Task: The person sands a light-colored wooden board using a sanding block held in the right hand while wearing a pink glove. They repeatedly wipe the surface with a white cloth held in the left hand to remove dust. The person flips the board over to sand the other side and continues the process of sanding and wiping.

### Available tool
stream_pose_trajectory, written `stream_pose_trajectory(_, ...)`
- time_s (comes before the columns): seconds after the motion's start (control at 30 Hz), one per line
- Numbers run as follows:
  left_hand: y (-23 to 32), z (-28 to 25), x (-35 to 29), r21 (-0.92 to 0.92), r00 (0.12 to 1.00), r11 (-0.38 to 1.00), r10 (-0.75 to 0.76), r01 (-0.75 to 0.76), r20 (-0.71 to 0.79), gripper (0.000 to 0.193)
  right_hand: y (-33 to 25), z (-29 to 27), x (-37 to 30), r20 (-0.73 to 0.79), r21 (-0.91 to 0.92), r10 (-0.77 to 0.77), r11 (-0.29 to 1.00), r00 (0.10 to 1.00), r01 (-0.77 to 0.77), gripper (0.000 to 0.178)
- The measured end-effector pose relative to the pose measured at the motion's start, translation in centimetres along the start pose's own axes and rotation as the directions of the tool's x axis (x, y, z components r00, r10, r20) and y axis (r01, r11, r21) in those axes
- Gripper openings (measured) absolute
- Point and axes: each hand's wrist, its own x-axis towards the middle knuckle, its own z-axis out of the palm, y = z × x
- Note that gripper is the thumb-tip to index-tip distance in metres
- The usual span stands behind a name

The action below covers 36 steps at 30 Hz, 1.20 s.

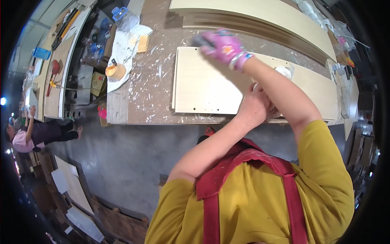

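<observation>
A pale wooden panel lies flat on the workbench, with small drilled holes along its edges. It seems to rest on another board. My right hand, in a pink flowered glove, is over the panel's far left corner. Its fingers are bent and blurred around a grey patch, which may be a pad or the glove's own tip. Under my right forearm, my bare left hand is curled closed by the panel's front edge. Something small and whitish shows at its thumb, too hidden to name. A crumpled clear plastic piece lies on the panel.
Long pale boards are stacked along the far side of the paint-spotted workbench. At left are a tub of orange-tan paste, a yellow sponge-like block, a white cloth and a plastic jug. Another person works far left.
</observation>
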Motion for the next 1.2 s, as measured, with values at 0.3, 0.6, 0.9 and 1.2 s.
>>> stream_pose_trajectory(0.3,-1.0,3.5,-1.0,-0.549,0.964,0.794,-0.242,0.261,0.11,0.039,-1.9,0.4,-1.4,-0.036,-0.084,-0.035,0.996,0.999,0.032,0.054)
stream_pose_trajectory(0.6,0.5,-0.5,1.8,0.065,0.992,0.996,0.053,-0.061,0.118,0.032,20.9,-11.2,-19.8,-0.337,-0.222,0.568,0.727,0.751,-0.649,0.05)
stream_pose_trajectory(0.9,0.5,0.3,0.5,0.228,0.984,0.973,-0.018,-0.023,0.178,0.037,21.7,-8.4,-20.9,-0.446,-0.171,0.36,0.865,0.819,-0.473,0.042)
stream_pose_trajectory(1.2,-0.2,1.4,-0.2,0.314,0.984,0.943,-0.146,0.108,0.1,0.047,39.1,-15.9,-33.7,-0.531,-0.182,0.484,0.737,0.696,-0.651,0.047)
